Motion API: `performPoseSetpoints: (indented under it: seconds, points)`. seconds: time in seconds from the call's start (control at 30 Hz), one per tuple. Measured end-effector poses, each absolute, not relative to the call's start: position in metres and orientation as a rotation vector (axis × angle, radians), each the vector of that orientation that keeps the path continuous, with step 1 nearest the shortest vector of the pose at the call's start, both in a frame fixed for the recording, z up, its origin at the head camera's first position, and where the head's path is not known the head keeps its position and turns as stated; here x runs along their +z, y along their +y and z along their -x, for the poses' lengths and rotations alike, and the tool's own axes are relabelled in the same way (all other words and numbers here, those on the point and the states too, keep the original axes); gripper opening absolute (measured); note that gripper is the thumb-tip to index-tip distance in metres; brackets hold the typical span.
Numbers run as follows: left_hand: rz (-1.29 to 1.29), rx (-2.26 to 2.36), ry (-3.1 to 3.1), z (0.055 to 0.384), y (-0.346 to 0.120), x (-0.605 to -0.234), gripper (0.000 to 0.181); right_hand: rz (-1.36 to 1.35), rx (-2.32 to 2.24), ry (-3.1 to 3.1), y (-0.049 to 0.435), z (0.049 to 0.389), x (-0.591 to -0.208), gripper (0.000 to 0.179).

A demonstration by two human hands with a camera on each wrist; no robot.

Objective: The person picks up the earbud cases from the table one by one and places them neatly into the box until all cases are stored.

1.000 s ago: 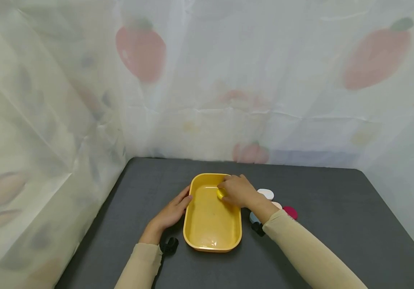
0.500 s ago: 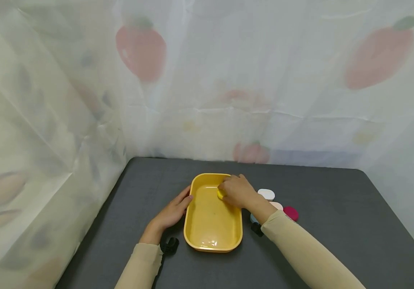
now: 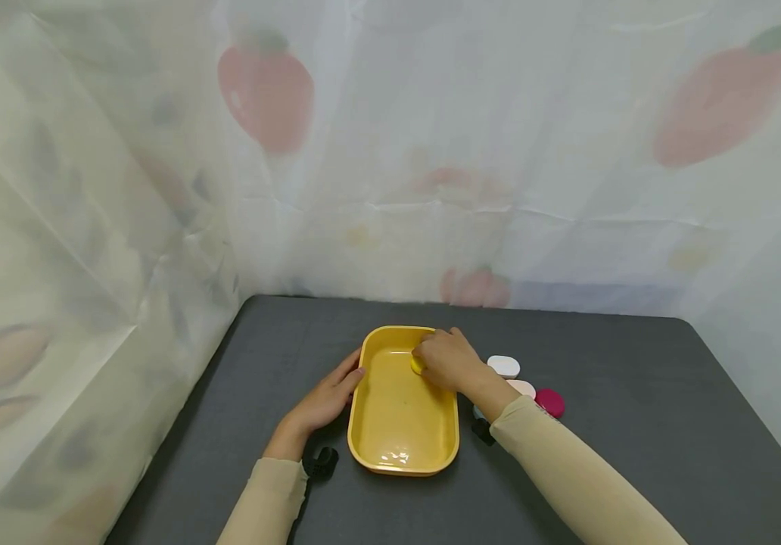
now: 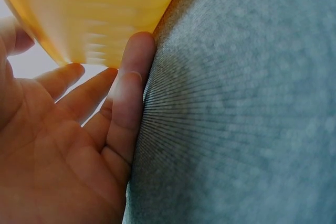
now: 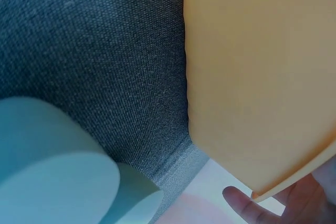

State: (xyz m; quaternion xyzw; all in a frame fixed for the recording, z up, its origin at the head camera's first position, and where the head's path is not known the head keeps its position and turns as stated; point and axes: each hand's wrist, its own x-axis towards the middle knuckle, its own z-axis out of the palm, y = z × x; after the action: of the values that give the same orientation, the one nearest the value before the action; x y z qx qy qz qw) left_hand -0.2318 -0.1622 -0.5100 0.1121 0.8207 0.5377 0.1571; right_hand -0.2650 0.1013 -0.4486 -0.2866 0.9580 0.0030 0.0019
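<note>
A person's right hand [image 3: 453,359] is reaching over the yellow tray's right edge, its curled fingers holding a small yellow piece [image 3: 417,365] inside the tray [image 3: 400,424], toward its far right corner; whether the piece is touching the tray's floor, one cannot tell. The left hand [image 3: 322,401] is resting against the tray's left side, its fingers lying extended and spread along the outer wall. On the bench [image 3: 615,378], white [image 3: 503,367], pale pink [image 3: 523,389] and crimson pieces [image 3: 550,403] are lying to the tray's right.
</note>
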Motion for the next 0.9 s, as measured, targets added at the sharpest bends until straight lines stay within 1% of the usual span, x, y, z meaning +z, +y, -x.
performPoseSetpoints:
  seconds: [0.23,0.67,0.9]
  points:
    - [-0.351,1.57,2.31,0.232,-0.164,-0.511,0.062,0.901,-0.014,3.011,0.101,0.264,-0.448,0.018]
    - [-0.339,1.546,2.321,0.233,-0.163,-0.509,0.058,0.914,0.006,2.99,0.104,0.263,-0.445,0.009]
    - [-0.339,1.544,2.328,0.233,-0.163,-0.508,0.057,0.886,-0.042,2.95,0.106,0.26,-0.436,0.035]
